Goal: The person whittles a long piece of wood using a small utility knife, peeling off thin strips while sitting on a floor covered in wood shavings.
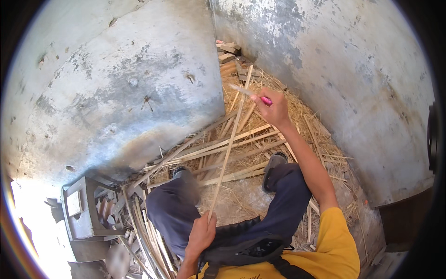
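A long, thin, pale strip of bamboo or wood (228, 146) slants up and away in front of me, between my knees. Its near end is gripped in my left hand (201, 235), close to my lap. Out ahead, my right hand (274, 109) is closed around the pink handle of a knife (266, 100). The blade points left and crosses the strip near its far end; whether the two touch I cannot tell. My right arm is stretched well forward.
Several loose strips (218, 149) lie crossed over straw and shavings (297, 104) on the floor. Worn walls (167, 74) meet in a corner ahead, with wood pieces (227, 53) there. A grey box-like frame (83, 209) and a bundle of strips (148, 232) are at left.
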`<state>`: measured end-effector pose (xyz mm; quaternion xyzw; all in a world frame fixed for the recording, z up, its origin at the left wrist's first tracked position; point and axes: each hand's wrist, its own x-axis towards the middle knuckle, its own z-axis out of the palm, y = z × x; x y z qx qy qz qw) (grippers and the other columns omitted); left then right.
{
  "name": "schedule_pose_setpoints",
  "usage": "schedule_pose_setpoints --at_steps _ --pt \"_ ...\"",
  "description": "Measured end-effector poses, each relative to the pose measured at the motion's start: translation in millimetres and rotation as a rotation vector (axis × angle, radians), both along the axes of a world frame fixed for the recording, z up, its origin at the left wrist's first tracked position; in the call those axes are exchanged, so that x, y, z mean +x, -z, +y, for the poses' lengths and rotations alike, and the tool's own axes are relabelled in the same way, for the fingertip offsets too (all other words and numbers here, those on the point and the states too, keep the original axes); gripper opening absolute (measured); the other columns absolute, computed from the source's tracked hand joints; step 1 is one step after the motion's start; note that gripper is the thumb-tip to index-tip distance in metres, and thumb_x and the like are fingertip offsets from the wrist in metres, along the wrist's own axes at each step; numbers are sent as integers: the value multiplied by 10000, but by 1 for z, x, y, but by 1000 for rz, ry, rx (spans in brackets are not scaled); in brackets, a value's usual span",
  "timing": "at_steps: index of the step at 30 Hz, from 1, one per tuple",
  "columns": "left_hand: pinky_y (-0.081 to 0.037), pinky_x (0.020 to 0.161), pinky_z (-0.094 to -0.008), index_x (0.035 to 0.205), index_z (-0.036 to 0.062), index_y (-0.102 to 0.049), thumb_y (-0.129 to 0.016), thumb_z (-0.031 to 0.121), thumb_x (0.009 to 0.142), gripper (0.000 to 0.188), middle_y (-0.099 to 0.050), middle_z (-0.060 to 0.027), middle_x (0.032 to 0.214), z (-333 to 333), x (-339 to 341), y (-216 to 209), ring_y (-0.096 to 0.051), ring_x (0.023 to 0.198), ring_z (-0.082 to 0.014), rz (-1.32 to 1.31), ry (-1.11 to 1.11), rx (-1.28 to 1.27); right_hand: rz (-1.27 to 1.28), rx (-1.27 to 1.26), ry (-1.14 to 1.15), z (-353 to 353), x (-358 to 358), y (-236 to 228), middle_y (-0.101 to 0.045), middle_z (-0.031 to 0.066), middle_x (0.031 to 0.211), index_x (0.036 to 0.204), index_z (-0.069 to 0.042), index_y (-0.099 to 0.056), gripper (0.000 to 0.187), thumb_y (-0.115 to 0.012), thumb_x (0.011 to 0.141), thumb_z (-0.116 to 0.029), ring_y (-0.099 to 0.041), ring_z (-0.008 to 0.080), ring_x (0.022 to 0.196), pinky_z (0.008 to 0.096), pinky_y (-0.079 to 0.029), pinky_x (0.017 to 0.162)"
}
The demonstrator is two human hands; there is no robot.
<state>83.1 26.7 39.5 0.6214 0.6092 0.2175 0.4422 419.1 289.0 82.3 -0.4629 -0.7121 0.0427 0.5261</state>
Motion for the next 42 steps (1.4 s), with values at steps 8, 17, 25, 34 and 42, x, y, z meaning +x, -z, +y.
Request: schedule_pose_setpoints --at_steps 8,17,25,34,42 --pt "-410 593 -383 808 1 -529 -505 240 1108 385 -499 -59 630 3 -18 19 -474 604 -168 -256 66 -252 -63 142 -131 -3 -6 13 -585 19 626 774 -91 -728 239 -796 969 -212 -520 144 526 332 -380 482" --pt "-355 559 -345 742 61 -490 -474 276 1108 425 -461 8 616 5 -22 24 -429 577 -122 -336 107 -342 -149 125 -24 2 2 26 -672 26 684 796 -105 -735 253 -811 945 -294 -580 168 512 325 -423 466" --pt "-367 559 -347 730 64 -484 -463 279 1103 431 -468 8 620 6 -24 26 -437 573 -120 -345 92 -382 -133 176 -95 -16 -14 12 -614 39 634 777 -83 -741 233 -799 956 -220 -542 148 530 339 -398 483" --pt "-375 567 -349 757 64 -498 -462 269 1106 407 -471 14 631 2 -31 23 -437 581 -121 -306 58 -346 -179 290 -123 -8 -29 26 -565 -5 590 776 -155 -755 283 -759 999 -329 -486 111 498 285 -390 462" --pt "-352 577 -329 762 73 -487 -474 263 1101 389 -460 15 633 -19 -44 26 -415 586 -117 -393 84 -439 14 22 88 5 25 23 -550 -24 591 812 -117 -726 302 -768 1003 -347 -446 97 509 286 -324 466"
